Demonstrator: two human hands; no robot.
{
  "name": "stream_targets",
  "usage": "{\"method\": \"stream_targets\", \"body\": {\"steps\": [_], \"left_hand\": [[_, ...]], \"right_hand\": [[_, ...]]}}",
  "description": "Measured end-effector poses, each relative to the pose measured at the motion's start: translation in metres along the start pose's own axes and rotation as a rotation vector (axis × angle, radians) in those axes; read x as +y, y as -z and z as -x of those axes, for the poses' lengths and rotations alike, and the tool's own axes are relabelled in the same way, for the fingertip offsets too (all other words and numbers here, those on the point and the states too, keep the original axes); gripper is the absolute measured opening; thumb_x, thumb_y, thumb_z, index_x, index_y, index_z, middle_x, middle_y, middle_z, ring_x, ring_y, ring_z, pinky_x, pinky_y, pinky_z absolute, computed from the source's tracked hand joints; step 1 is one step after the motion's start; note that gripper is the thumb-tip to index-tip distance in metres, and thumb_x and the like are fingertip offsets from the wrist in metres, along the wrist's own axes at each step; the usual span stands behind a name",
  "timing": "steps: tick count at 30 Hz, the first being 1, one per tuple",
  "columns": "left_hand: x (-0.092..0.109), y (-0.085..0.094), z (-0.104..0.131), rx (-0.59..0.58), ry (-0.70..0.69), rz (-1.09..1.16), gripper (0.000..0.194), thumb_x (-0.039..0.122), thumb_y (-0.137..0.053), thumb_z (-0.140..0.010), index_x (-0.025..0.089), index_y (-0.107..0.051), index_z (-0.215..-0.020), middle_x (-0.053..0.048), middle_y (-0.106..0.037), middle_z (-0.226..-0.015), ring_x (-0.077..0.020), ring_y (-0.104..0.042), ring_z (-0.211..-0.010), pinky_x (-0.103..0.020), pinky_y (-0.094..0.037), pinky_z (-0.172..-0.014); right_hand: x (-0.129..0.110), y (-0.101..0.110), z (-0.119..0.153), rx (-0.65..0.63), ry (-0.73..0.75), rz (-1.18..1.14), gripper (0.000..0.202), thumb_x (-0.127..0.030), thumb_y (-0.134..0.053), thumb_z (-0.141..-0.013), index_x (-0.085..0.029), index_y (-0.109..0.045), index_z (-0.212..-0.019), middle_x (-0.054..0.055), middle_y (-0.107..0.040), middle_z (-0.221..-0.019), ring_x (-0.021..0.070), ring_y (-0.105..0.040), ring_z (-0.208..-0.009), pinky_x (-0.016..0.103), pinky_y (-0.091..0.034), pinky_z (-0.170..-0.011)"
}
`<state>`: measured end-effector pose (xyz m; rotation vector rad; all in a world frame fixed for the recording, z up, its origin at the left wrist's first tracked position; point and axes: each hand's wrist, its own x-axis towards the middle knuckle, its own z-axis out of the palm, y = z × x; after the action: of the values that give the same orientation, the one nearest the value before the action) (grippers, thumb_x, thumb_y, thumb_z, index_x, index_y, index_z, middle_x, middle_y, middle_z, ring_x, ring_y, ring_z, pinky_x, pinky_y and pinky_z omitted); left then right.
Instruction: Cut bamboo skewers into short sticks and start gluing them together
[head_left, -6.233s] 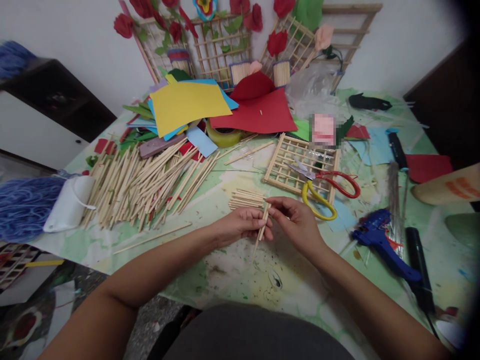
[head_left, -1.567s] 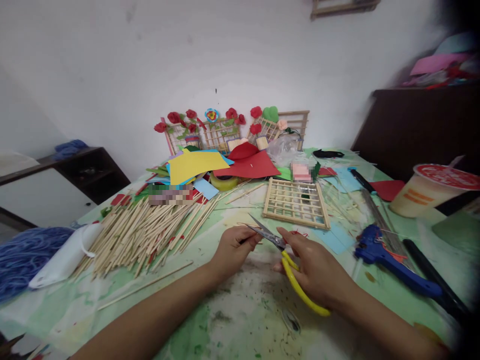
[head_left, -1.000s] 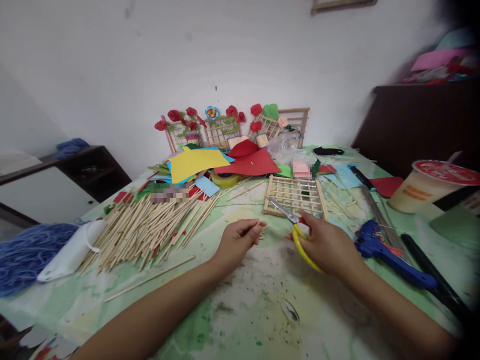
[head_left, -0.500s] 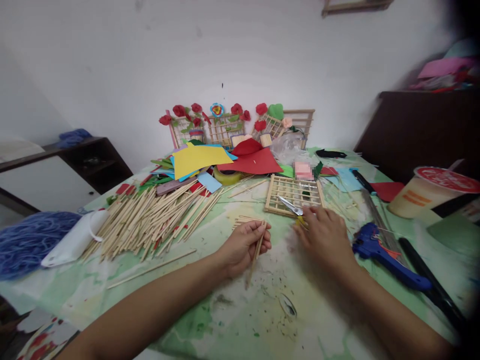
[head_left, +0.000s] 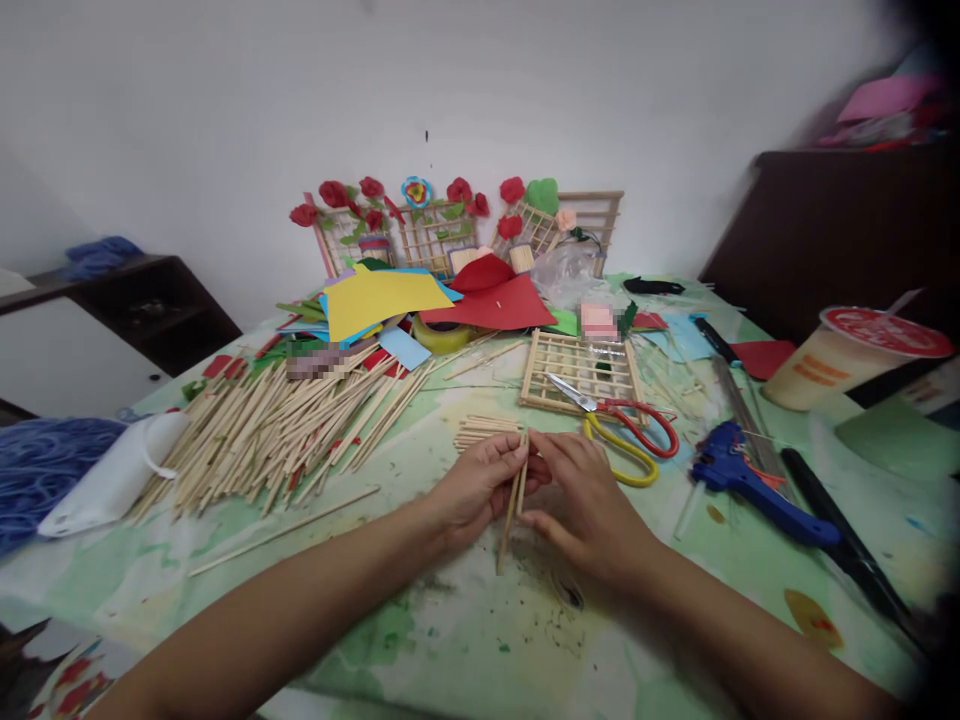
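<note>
Over the middle of the table, my left hand (head_left: pixel 487 480) is closed on two thin wooden sticks (head_left: pixel 512 505), pinched near their upper ends and hanging down at a slant. One stick reaches lower than the other. My right hand (head_left: pixel 585 500) meets them from the other side, its forefinger by the top ends and its thumb at the shorter stick's lower end. Just beyond my hands lies a row of short cut sticks (head_left: pixel 484 432). Scissors (head_left: pixel 600 405) with one red and one yellow handle lie right of it, blades resting on a small stick lattice (head_left: pixel 536 365).
A large heap of sticks (head_left: pixel 255 440) covers the left, beside blue yarn (head_left: pixel 52 470). Coloured paper (head_left: pixel 386 300), tape (head_left: pixel 442 338) and lattices with paper flowers (head_left: pixel 439 235) stand behind. On the right are a blue glue gun (head_left: pixel 765 490) and a lidded cup (head_left: pixel 847 365).
My right hand has let go of the scissors, leaving them by the lattice, and has come left to the sticks in my left hand. The view has shifted slightly.
</note>
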<state>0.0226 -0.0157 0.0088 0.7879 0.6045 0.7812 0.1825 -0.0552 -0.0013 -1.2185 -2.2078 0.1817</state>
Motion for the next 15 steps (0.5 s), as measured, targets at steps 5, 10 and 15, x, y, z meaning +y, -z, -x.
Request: {"method": "stream_targets", "body": {"steps": [5,10,15], "left_hand": [[-0.002,-0.001,0.000,-0.023,0.023,0.037,0.015,0.022,-0.065,-0.079,0.009,-0.062,-0.087,-0.006,-0.063,-0.080,-0.0078,-0.060,-0.069,-0.017,-0.049,-0.067],[-0.002,-0.001,-0.001,-0.039,0.046,0.015,0.015,0.021,-0.063,-0.080,0.009,-0.062,-0.089,-0.007,-0.064,-0.080,-0.0088,-0.061,-0.068,-0.015,-0.048,-0.061],[-0.002,0.001,-0.001,-0.032,0.046,0.002,0.017,0.022,-0.067,-0.077,0.008,-0.064,-0.087,-0.006,-0.064,-0.077,-0.0072,-0.059,-0.064,-0.015,-0.049,-0.062]], "right_hand": [[-0.005,-0.007,0.000,0.013,-0.056,-0.033,0.063,-0.030,-0.059,-0.080,-0.016,-0.031,-0.135,0.014,-0.049,-0.123,0.0277,-0.041,-0.114,0.049,-0.032,-0.099],[-0.002,-0.010,0.000,0.039,-0.068,-0.059,0.059,-0.029,-0.060,-0.081,-0.018,-0.033,-0.132,0.013,-0.052,-0.120,0.0266,-0.044,-0.111,0.049,-0.034,-0.098],[0.000,-0.011,0.000,0.044,-0.053,-0.037,0.061,-0.032,-0.060,-0.080,-0.019,-0.032,-0.133,0.013,-0.051,-0.120,0.0279,-0.044,-0.111,0.050,-0.035,-0.096]]}}
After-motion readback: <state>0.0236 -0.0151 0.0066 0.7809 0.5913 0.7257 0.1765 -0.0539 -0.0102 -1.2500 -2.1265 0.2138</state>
